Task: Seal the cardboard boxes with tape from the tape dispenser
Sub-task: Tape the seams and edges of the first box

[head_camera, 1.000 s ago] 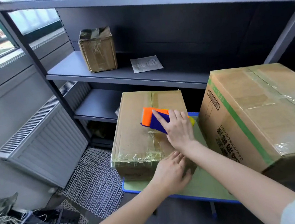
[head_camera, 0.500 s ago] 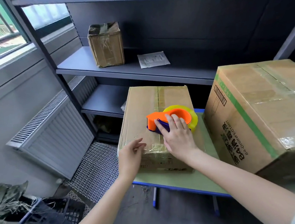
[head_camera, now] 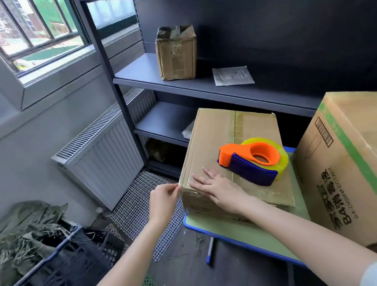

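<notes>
A brown box (head_camera: 219,140) stands at the left edge of the table (head_camera: 246,230), with clear tape (head_camera: 186,187) on its near corner. The orange-blue tape dispenser (head_camera: 253,174) lies sideways on its top. A bigger box (head_camera: 354,175) stands at the right edge.

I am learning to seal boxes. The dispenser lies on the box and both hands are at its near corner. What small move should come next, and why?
Probably fold the tape end down over the edge and press it onto the box side. The left hand seems to pinch it at the corner, the right hand lies flat on top, the tape dispenser rests untouched.
</notes>
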Demonstrator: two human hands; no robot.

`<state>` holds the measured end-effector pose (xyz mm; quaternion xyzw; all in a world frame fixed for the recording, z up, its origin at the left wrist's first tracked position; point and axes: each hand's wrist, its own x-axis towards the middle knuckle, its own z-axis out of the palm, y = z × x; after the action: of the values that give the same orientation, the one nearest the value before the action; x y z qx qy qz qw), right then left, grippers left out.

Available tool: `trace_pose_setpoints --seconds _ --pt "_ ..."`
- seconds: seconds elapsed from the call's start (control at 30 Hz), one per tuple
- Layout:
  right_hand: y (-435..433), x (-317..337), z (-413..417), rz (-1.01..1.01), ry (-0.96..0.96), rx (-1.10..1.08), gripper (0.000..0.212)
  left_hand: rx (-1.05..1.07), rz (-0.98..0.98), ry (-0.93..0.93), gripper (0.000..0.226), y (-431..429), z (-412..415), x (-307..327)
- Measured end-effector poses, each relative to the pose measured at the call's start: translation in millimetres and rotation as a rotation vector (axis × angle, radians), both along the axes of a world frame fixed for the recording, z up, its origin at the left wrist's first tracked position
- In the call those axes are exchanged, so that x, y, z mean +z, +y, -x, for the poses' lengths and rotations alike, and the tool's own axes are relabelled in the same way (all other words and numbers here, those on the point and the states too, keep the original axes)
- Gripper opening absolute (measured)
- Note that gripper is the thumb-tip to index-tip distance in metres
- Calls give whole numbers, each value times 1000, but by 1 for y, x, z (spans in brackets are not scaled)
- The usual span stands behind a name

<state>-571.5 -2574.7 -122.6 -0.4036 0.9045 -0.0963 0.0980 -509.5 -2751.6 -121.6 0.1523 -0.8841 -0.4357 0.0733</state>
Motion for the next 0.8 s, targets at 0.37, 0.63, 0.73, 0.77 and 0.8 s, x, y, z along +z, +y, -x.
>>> trace_pose_setpoints --seconds 0.37,0.63,0.73,0.77,0.8 --pt "-27 7 11 74 -27 53 45 -184 180 -130 33 -20 9 -2" --pt "-39 -2 18 84 -98 116 48 -307 66 -191 22 -20 16 5" --pt "-39 -4 17 60 -89 143 50 -316 12 -191 15 -23 17 -1" --pt "-40 -4 16 60 -78 146 51 -317 13 -185 15 -24 18 -4" --pt "-40 -5 16 65 -69 144 52 -323 32 -170 17 -25 18 -5"
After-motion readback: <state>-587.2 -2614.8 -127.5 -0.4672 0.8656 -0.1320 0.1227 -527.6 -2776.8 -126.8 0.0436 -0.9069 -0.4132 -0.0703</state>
